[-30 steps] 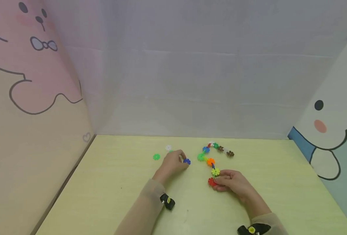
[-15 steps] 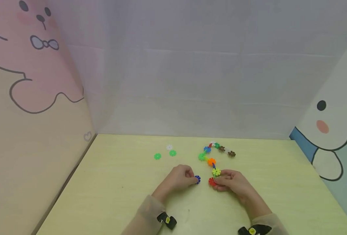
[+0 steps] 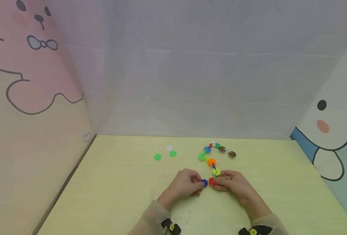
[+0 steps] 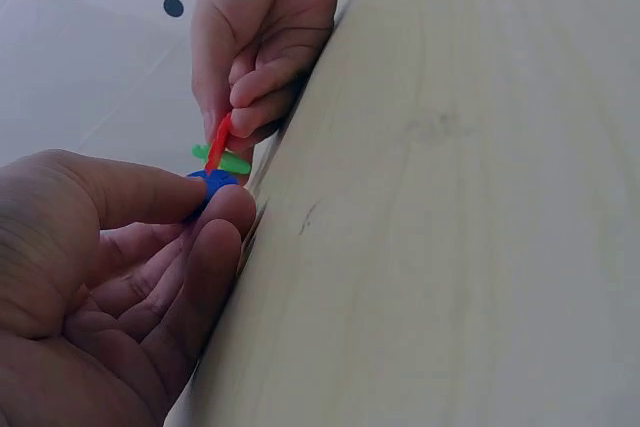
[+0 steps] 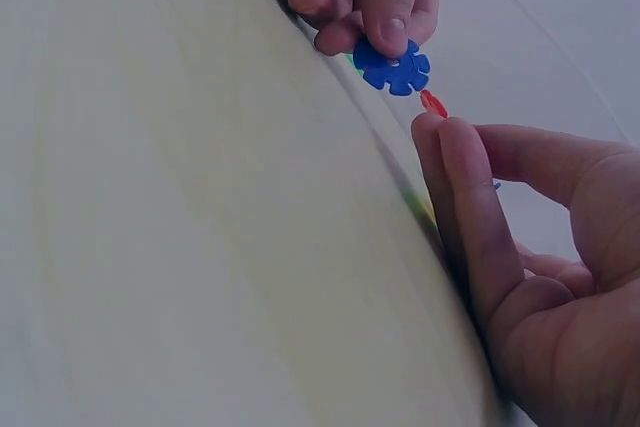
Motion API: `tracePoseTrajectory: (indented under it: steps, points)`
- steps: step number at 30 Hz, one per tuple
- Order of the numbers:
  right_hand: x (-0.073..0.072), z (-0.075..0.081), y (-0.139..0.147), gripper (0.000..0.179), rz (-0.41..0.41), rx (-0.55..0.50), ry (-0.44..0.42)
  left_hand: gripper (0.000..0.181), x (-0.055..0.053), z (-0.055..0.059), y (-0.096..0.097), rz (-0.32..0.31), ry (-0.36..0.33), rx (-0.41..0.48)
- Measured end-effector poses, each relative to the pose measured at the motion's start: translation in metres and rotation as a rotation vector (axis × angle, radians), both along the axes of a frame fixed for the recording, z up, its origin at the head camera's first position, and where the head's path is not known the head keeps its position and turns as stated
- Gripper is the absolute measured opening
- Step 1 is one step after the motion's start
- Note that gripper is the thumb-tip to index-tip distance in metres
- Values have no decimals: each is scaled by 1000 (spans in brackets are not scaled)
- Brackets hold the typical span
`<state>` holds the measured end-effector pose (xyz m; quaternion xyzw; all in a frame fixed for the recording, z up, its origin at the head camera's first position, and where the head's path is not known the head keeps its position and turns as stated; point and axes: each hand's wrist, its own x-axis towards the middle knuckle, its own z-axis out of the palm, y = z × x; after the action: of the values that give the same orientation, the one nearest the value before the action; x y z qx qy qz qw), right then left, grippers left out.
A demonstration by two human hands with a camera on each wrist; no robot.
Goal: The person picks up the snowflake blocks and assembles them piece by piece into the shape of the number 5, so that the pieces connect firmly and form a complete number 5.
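My left hand [image 3: 188, 183] pinches a dark blue snowflake disc [image 5: 397, 69] with notched edges between thumb and fingers. Facing it, my right hand [image 3: 233, 183] pinches a red snowflake disc [image 3: 212, 181], the near end of a linked chain. In the head view the blue disc stands close beside the red one's left edge. From the red disc the chain runs away through a yellow disc [image 3: 216, 172], an orange disc [image 3: 211, 162] and a green disc [image 3: 202, 157]. It then bends right to a brown disc [image 3: 232, 154] at its far end.
Two loose green discs, one at the left [image 3: 157, 157], and a white disc [image 3: 169, 148] lie on the pale wooden table [image 3: 108, 202], beyond my left hand. A white cloth backdrop [image 3: 173, 91] rises behind the table, with cartoon-printed panels at both sides.
My left hand has brought the blue disc from near the loose discs toward me and right, up beside the red disc. The right hand has stayed in place.
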<state>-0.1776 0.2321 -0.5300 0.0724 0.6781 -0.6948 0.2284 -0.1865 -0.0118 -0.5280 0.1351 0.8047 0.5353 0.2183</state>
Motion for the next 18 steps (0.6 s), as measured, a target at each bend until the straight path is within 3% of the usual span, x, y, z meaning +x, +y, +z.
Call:
tracePoseTrajectory:
  steps: [18]
  points:
    - [3, 0, -4, 75, -9, -37, 17, 13, 1, -2, 2, -32, -4, 61]
